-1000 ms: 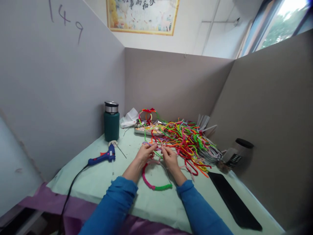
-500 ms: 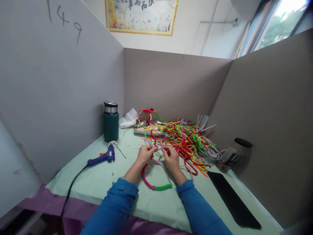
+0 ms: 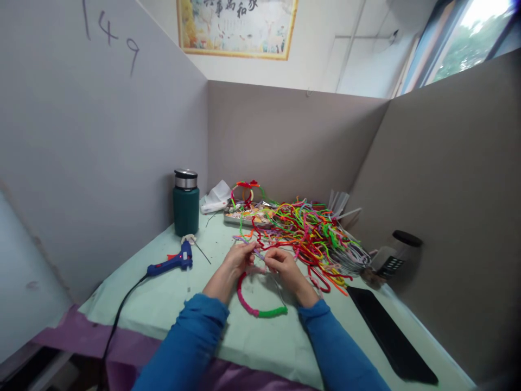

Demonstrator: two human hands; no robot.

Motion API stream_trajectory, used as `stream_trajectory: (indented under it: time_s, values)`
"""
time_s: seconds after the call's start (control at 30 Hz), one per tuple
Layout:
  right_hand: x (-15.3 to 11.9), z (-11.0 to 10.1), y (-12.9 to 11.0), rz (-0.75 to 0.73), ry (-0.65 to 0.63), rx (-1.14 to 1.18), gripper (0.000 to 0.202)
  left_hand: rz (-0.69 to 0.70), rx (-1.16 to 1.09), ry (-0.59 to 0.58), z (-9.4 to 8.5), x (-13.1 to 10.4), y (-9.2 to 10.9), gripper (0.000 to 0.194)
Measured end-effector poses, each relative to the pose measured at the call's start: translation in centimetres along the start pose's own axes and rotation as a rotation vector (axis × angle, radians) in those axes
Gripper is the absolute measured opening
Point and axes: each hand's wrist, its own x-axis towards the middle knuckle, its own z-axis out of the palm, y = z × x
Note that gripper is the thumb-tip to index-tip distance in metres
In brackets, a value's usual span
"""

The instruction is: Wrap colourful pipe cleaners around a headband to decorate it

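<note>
A thin purple pipe cleaner (image 3: 259, 254) runs between my two hands. My left hand (image 3: 239, 259) pinches it on the left, its fingers closed. On the right, my right hand (image 3: 281, 263) is closed on the same strip with thumb and forefinger. Just below the hands lies a hoop (image 3: 246, 304) on the cloth, wrapped in pink and green, with bare wire on its right side. Behind the hands spreads a tangled pile of coloured pipe cleaners (image 3: 313, 228).
A blue glue gun (image 3: 173, 262) with a black cord lies at left, below a green bottle (image 3: 186, 209). A metal tray (image 3: 236, 220) of small pieces stands behind. At right are a black flat object (image 3: 391, 334) and a dark-lidded jar (image 3: 396, 255).
My right hand has moved slightly down and its fingers are more curled. The purple strip now slants down to the right between my hands. My left hand has shifted slightly left.
</note>
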Motion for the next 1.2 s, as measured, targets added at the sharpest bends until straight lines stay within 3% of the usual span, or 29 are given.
stream_trajectory:
  time_s: [0.13, 0.23, 0.33, 0.63, 0.8, 0.97, 1.2]
  values:
    - [-0.3, -1.2, -0.4, 0.008, 0.046, 0.066, 0.014, 0.038, -0.266, 0.036, -0.7, 0.3, 0.6, 0.009]
    - [-0.6, -2.3, -0.7, 0.054, 0.007, 0.164, 0.015, -0.013, -0.371, 0.079, -1.1, 0.3, 1.0, 0.011]
    - [-1.0, -3.2, -0.9, 0.053, -0.021, 0.23, 0.017, -0.033, -0.412, 0.129, -1.2, 0.4, 1.1, 0.01]
    - [-1.7, -4.2, -1.2, 0.059, 0.154, 0.49, 0.022, 0.026, -0.471, 0.261, -1.1, 0.4, 1.3, 0.01]
    - [-1.6, -4.4, -1.3, 0.1, 0.151, 0.686, 0.017, 0.092, -0.529, 0.243, -1.5, 0.5, 1.5, 0.012]
    - [-0.7, -4.5, -0.8, 0.137, 0.233, 0.713, 0.014, 0.139, -0.481, 0.2, -1.5, 0.6, 1.5, 0.011]
    - [-0.3, -4.8, -0.1, 0.149, 0.314, 0.721, 0.016, 0.291, -0.193, 0.183, -1.3, 0.7, 0.9, 0.021]
